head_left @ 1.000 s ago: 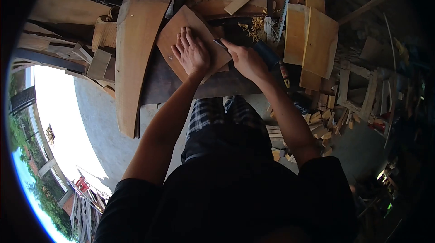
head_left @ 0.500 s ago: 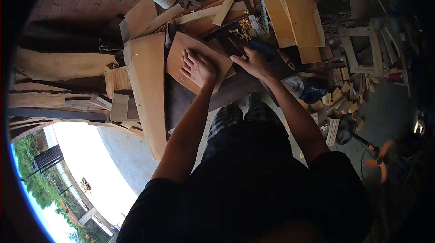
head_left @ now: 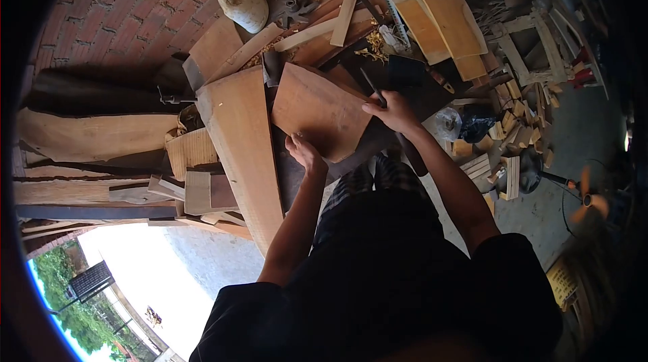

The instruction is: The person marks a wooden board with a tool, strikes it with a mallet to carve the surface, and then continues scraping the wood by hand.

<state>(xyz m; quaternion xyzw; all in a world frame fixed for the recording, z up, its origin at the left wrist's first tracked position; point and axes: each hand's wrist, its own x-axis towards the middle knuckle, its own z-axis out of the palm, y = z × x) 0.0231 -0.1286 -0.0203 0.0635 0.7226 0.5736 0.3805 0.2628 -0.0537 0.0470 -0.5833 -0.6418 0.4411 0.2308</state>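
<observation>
A curved-edged wooden board [head_left: 320, 105] lies over the dark bench, tilted toward me. My left hand [head_left: 307, 154] is closed at its lower left edge, the fingers curled beside a small shiny spot on the board. My right hand [head_left: 395, 113] is closed around a slim dark tool [head_left: 373, 85] that points up and left. I cannot make out what kind of tool it is. The fingertips of this hand meet the board's right edge. A long wooden plank [head_left: 239, 152] lies just left of the board.
A whitish plastic jug [head_left: 243, 7] stands at the back by the brick wall [head_left: 121, 17]. A saw blade [head_left: 388, 1] and stacked curved boards [head_left: 452, 21] lie at the back right. Wood offcuts [head_left: 516, 129] and an orange-bladed fan [head_left: 589, 203] are on the right.
My left hand has moved from flat on the board's face to its lower edge, fingers curled. The board now sits more tilted. My right hand still holds the dark tool. The view has shifted.
</observation>
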